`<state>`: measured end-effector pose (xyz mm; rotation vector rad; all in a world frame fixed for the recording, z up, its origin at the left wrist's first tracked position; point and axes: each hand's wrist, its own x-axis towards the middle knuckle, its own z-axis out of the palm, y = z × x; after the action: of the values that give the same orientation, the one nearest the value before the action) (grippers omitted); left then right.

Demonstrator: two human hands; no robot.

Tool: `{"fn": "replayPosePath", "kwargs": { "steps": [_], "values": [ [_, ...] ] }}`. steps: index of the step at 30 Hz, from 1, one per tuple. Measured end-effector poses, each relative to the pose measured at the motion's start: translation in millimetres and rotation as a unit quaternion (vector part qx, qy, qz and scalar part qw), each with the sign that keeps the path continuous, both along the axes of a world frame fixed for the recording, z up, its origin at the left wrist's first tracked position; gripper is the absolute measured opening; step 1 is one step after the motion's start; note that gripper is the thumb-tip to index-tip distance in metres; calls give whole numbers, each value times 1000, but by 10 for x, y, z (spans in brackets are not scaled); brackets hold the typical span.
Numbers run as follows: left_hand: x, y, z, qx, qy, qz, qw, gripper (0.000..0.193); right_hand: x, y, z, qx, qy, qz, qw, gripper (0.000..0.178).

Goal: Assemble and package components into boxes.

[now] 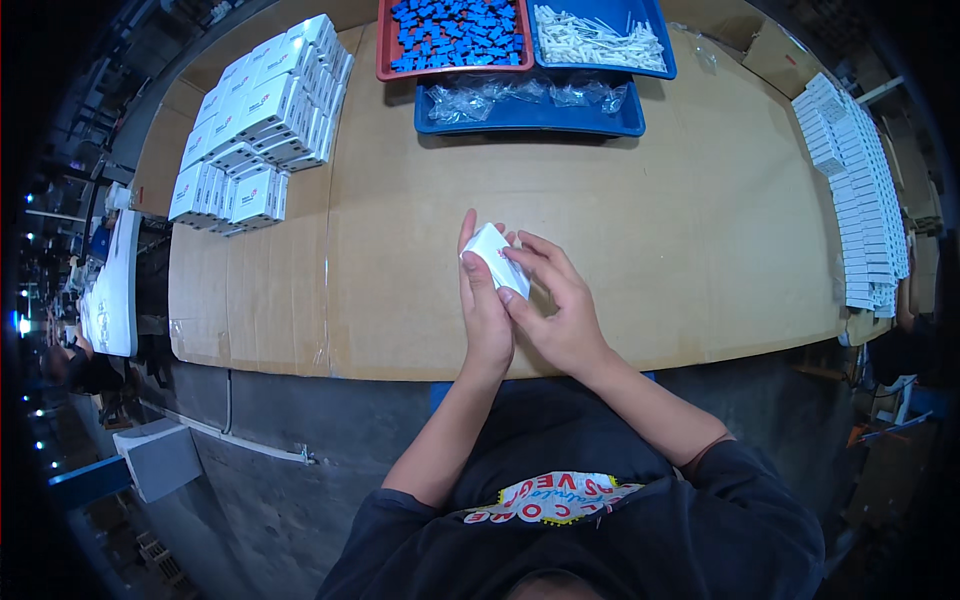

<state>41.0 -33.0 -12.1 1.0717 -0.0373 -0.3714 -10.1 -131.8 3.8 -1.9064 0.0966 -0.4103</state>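
Note:
A small white carton (496, 256) with reddish print is held tilted between both hands, above the near middle of the cardboard-covered table. My left hand (484, 310) grips its left side, thumb across the face and fingers behind. From the right, my right hand (560, 300) holds the carton too, its thumb at the lower corner and its fingers over the upper right edge. Parts of the carton are hidden by the fingers, and I cannot tell whether its flap is closed.
White cartons (255, 110) stand stacked at the back left; more white cartons (855, 200) line the right edge. At the back are a red tray (382, 50) of blue plastic pieces, a blue tray (672, 60) of white sticks and a blue tray (530, 118) with clear bags. The table (420, 220) is cardboard-covered.

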Motion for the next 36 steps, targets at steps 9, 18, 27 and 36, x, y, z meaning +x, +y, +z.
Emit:
{"fn": "replayPosePath", "kwargs": {
  "steps": [9,18,27,36],
  "values": [
    [1,36,10,-53,-76,47,995,83,-64,164,-4,-13,-52,26,998,46],
    [-60,26,-47,-49,-113,37,992,88,-153,235,-62,31,-71,12,997,44],
    [51,48,-23,47,-211,22,976,101,-8,133,-37,303,-13,38,952,38],
    [55,52,-86,125,-308,14,943,104,19,-63,183,433,162,14,887,50]
  ]
}}
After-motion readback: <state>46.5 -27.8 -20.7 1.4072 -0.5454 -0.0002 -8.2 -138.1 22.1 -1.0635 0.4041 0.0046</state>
